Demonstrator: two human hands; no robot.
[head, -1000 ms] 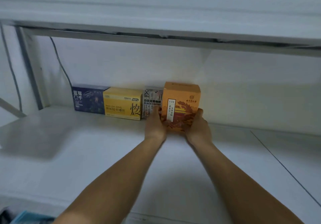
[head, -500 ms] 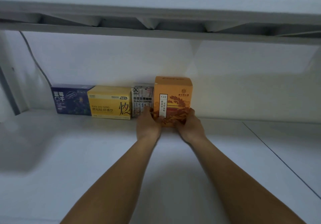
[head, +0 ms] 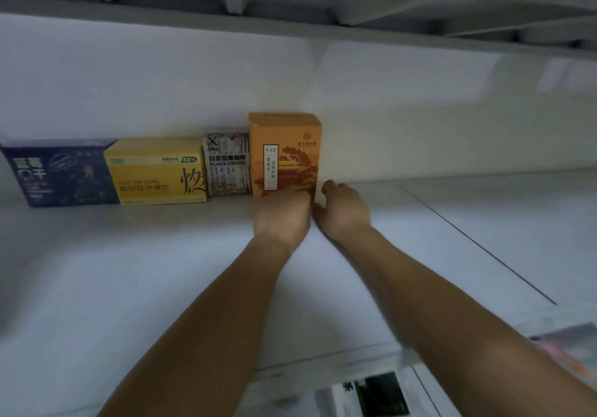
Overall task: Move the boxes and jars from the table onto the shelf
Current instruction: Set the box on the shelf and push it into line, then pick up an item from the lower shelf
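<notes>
Four boxes are lined along back of shelf (head: 161,271), labels outward. Tall orange box (head: 284,145) is stood upright at right end, touching black coffee box (head: 226,164), likely for tight row. Its lower front is pressed by left hand (head: 282,214), probably to seat it; right hand (head: 344,209) is loosely curled just right of orange box, nothing held.

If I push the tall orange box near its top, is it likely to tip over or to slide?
It would probably tip rather than slide: the orange box stands upright, taller than wide. A low push, where the left hand touches it, seems safer. It looks like stiff cardboard with sharp edges, so it should keep its shape.
</notes>
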